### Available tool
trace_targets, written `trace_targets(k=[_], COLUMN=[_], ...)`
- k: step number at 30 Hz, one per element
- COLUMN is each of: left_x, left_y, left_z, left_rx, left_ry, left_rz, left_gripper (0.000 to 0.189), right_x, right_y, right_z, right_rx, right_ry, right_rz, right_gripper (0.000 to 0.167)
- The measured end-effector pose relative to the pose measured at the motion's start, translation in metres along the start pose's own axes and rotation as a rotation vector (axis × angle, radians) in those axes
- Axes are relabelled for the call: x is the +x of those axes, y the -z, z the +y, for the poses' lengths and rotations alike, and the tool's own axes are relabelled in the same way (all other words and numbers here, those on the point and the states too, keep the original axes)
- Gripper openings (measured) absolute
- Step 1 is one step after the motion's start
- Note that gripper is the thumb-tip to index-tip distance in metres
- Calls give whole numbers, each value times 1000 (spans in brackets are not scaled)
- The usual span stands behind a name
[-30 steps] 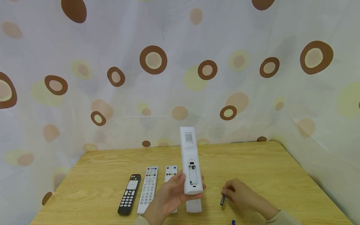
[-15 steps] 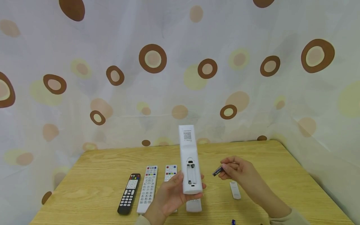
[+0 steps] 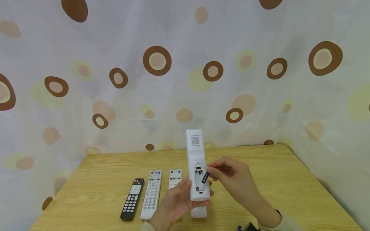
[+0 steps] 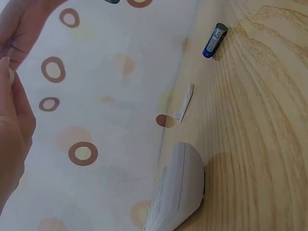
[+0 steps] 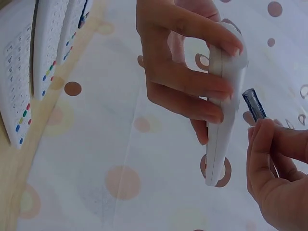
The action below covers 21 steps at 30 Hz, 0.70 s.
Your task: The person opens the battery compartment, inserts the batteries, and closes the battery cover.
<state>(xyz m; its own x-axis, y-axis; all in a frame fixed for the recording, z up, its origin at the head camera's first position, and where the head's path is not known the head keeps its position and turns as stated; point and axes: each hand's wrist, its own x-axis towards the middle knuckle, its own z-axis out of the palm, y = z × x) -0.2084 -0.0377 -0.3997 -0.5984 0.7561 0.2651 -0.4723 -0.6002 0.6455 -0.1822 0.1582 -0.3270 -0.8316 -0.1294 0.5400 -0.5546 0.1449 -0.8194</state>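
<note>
My left hand (image 3: 174, 200) grips a white remote control (image 3: 196, 152) by its lower part, above the table, with its back towards me. The battery compartment (image 3: 198, 181) lies uncovered. My right hand (image 3: 235, 176) pinches a dark battery (image 3: 205, 177) by one end, tilted, its other end over the right side of the compartment. Seen from the side in the right wrist view, the battery (image 5: 254, 103) is apart from the remote control (image 5: 224, 110). In the left wrist view, a blue battery (image 4: 215, 40) and a thin white battery cover (image 4: 185, 103) lie on the table.
A black remote control (image 3: 132, 199) and two white remote controls, one long (image 3: 151, 194) and one partly behind my left hand (image 3: 175, 176), lie on the left. Another white remote control (image 3: 199, 212) lies beneath the held one. A patterned curtain (image 3: 185, 80) hangs behind the table.
My right hand has lifted the battery from the table and carried it up and left to the remote control. The left hand has kept its grip, nearly still.
</note>
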Motion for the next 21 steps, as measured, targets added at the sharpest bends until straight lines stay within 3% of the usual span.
trace_targets(k=[13, 17, 21], left_x=[0, 1, 0], left_y=[2, 2, 2], left_z=[-1, -1, -1], left_rx=[15, 20, 12], left_ry=[-39, -47, -38], left_rz=[-27, -13, 13], left_gripper=[39, 37, 35], right_x=[6, 7, 7], right_y=[-17, -20, -23], right_z=[6, 7, 11], right_rx=[-37, -65, -125], right_ry=[-68, -33, 54], right_rz=[-58, -52, -45], right_gripper=[7, 5, 4])
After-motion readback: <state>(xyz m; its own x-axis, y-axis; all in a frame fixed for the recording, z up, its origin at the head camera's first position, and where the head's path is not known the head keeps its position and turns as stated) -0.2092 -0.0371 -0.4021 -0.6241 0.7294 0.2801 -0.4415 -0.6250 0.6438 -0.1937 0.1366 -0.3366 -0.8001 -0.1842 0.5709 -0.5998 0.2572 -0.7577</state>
